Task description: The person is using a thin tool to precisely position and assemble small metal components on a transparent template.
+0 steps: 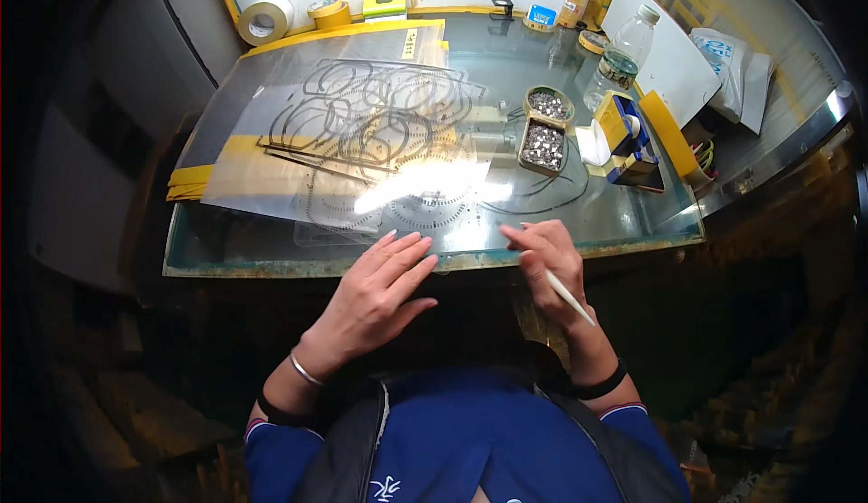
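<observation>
At the near edge of the glass-topped table, my left hand (378, 288) is open, its fingers stretched toward a clear film sheet (258, 186) with dark ring patterns. My right hand (553, 272) is curled beside it, shut on a white pointed stick (570, 298) that slants down from the thumb toward the wrist. Its index finger points over the glass. Two thin dark rods (325, 161) lie across the film. Under the bright glare, a clear sheet with dotted circular marks (425, 213) sits partly beneath it; the glare hides some of its detail.
Two small tins (543, 145) of dark and white bits stand right of centre. Beyond them are a blue-and-yellow tape dispenser (624, 137) and a clear bottle (624, 58). Tape rolls (268, 20) line the back left. The glass table's front edge (579, 254) runs just past my hands.
</observation>
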Available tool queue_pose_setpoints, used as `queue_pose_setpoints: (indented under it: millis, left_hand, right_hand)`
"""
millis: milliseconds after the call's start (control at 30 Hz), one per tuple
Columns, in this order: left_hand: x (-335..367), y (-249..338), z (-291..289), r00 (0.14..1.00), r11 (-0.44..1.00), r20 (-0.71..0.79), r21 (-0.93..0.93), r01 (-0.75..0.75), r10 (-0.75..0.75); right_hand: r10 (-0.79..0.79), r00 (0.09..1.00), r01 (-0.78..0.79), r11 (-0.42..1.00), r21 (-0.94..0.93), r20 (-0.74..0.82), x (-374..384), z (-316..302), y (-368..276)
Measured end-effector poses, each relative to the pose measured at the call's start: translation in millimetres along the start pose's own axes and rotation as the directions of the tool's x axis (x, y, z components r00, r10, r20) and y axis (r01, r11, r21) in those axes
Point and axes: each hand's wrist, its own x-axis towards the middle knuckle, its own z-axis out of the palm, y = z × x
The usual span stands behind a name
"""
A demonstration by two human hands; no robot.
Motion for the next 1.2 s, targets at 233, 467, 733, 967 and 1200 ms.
queue_pose_setpoints:
  millis: [233,467,733,967,1200]
  left_hand:
    - [3,-14,35,0.989,0.999,-0.145,0.007,0.036,-0.035]
    - [3,-16,36,0.989,0.999,-0.146,0.002,0.033,-0.032]
    - [3,-16,34,0.991,0.999,-0.128,-0.027,0.032,-0.035]
    - [4,-20,30,0.995,0.999,-0.104,-0.035,-0.004,0.000]
    - [6,-22,27,0.996,0.999,-0.089,-0.049,-0.017,0.013]
  right_hand:
    - [-0.143,0.988,0.140,0.989,0.054,0.059,-1,14,-5]
    - [-0.133,0.989,0.131,0.991,0.036,0.072,1,19,-2]
    - [-0.136,0.987,0.134,0.991,0.032,0.087,6,18,1]
    - [-0.155,0.982,0.149,0.987,0.062,0.112,6,17,7]
    - [-0.164,0.978,0.155,0.985,0.078,0.128,9,17,9]
